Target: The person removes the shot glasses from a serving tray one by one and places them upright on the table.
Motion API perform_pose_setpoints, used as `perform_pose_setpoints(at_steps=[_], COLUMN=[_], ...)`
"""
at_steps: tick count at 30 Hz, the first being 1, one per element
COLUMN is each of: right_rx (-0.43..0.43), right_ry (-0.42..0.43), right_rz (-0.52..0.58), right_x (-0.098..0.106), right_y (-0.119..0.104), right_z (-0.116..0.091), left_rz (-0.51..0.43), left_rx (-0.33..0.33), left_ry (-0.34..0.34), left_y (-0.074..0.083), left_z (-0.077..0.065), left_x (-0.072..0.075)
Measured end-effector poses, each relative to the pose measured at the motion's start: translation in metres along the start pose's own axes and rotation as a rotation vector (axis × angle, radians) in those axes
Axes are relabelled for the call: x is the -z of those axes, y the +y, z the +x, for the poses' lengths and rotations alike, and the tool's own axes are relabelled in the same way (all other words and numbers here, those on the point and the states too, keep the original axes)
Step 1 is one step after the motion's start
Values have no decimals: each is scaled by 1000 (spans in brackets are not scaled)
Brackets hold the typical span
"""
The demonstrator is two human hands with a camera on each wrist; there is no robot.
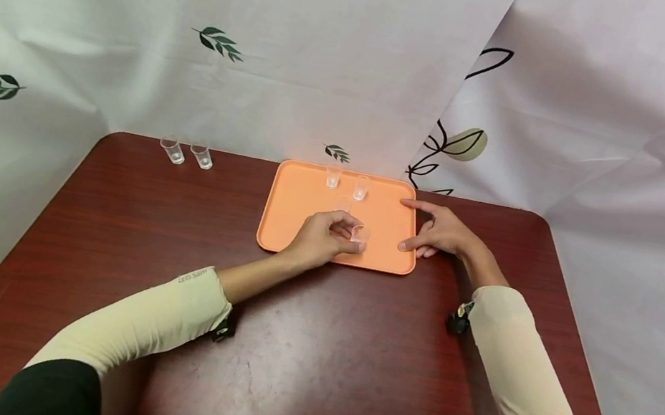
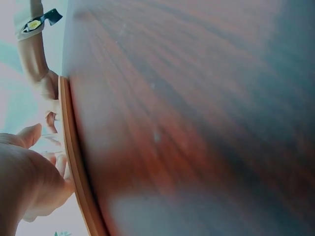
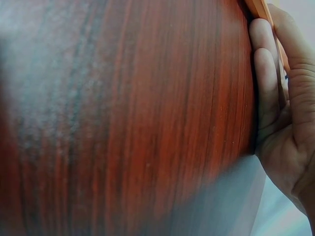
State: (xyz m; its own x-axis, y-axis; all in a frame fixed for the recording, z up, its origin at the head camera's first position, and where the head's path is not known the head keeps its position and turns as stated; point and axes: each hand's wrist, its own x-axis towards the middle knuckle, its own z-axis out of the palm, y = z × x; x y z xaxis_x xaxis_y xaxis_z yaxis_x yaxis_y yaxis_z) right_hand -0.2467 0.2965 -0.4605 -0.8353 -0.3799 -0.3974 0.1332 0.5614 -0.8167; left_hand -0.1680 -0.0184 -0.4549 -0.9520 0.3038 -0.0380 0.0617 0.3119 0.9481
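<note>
My left hand point(image 1: 323, 236) pinches a small clear plastic cup point(image 1: 361, 234) between thumb and fingers, over the front part of an orange tray point(image 1: 292, 212). Two more clear cups, one point(image 1: 333, 177) and another point(image 1: 361, 188), stand near the tray's back edge. A third cup point(image 1: 343, 203) shows just behind my left hand, partly hidden by it. At the tray's right edge, my right hand point(image 1: 442, 232) grips the rim, thumb on top and the lower fingers point(image 3: 266, 73) curled against the outside. Its index finger reaches along the rim toward the back corner.
Two further clear cups, one point(image 1: 173, 150) and its neighbour point(image 1: 202, 156), stand at the back left of the dark red wooden table point(image 1: 295, 361). A white cloth point(image 1: 305, 51) with leaf prints hangs right behind the table's back edge.
</note>
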Motion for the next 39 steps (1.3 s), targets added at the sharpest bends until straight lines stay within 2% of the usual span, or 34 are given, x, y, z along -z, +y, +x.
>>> perform_pose_setpoints(at_steps=[11, 21, 31, 39], right_rx=[-1, -10, -8, -15], right_ry=[-10, -4, -3, -13], right_rz=[19, 31, 24, 18], right_x=[0, 1, -1, 0], right_y=[-1, 0, 0, -1], right_z=[0, 0, 1, 1], left_rz=[-15, -31, -49, -26], left_rx=[24, 60, 42, 28], left_ry=[-6, -3, 30, 105], left_y=[7, 4, -5, -11], left_z=[-8, -12, -13, -16], left_x=[28, 50, 75, 107])
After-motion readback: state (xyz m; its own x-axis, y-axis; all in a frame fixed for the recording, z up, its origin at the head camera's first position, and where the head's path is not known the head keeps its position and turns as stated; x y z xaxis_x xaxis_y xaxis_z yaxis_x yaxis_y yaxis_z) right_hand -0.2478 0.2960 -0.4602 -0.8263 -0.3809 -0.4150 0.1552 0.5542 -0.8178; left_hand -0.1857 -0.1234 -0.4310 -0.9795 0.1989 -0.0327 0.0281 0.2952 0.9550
